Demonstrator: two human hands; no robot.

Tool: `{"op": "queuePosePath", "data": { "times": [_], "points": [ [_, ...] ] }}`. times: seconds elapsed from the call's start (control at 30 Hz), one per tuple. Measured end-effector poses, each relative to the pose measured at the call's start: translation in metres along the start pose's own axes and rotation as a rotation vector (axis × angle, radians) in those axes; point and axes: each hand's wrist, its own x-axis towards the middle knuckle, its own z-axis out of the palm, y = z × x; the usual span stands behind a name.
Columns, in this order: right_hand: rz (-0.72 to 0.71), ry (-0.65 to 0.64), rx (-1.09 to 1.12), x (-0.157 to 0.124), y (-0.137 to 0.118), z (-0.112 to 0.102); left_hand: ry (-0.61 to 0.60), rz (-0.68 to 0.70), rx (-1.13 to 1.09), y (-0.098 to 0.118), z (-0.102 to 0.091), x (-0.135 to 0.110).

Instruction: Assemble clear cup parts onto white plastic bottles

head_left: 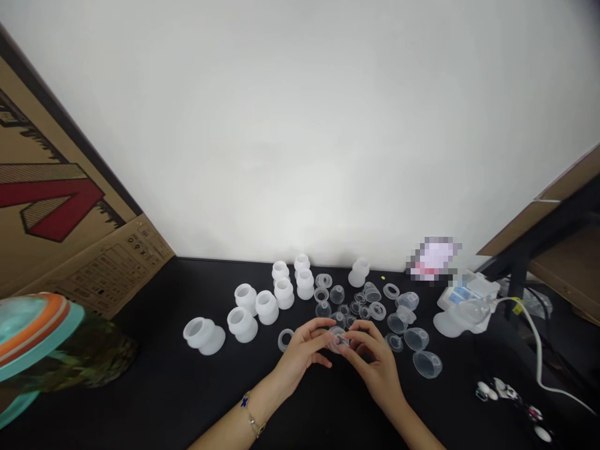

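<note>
Left hand [304, 354]: enters over the near edge of the counter [154, 387], the forearm angled toward the far right. The palm is turned inward, the thumb lies on top and the fingers curl beneath.
Left grip: thumb and fingertips are closed on the left side of the small clear cup [338, 339].
Right hand [376, 365]: enters over the near edge, the forearm angled toward the far left. The back of the hand faces up and the fingers bend downward.
Right grip: fingertips are pinched on the right side of the same cup; how far they wrap around it cannot be told.
Small clear cup: held between both hands just above the counter, near its middle.
Bracelet [252, 417]: worn on the left wrist.
Loose clear cups and rings [375, 309]: scattered just beyond the hands, toward the far edge.
White jars [267, 306]: clustered beyond the left hand, toward the far edge.
White device [464, 303]: sits toward the right edge, beside a white cable [539, 356].
Cardboard box [60, 206]: stands at the left edge.
</note>
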Motion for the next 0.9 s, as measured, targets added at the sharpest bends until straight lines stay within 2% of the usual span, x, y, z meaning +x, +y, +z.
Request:
{"op": "queuePosePath", "data": {
  "times": [0.2,0.4,0.5,0.9],
  "points": [
    [0.081,0.019,0.034,0.0014,0.0032,-0.0015,-0.012,-0.026,-0.034,0.0001,0.0001,-0.0002],
    [0.201,-0.081,0.208,0.0052,0.0059,0.0003,0.046,-0.082,-0.169,-0.0038,-0.0016,0.0022],
    [0.248,-0.087,0.198,0.0062,0.0061,0.0017,0.049,-0.103,-0.200,-0.0027,-0.0009,0.0030],
    [0.284,-0.067,0.180,0.0052,0.0075,0.0040,0.077,-0.144,-0.201,-0.0025,-0.0012,0.0025]
  ]
}}
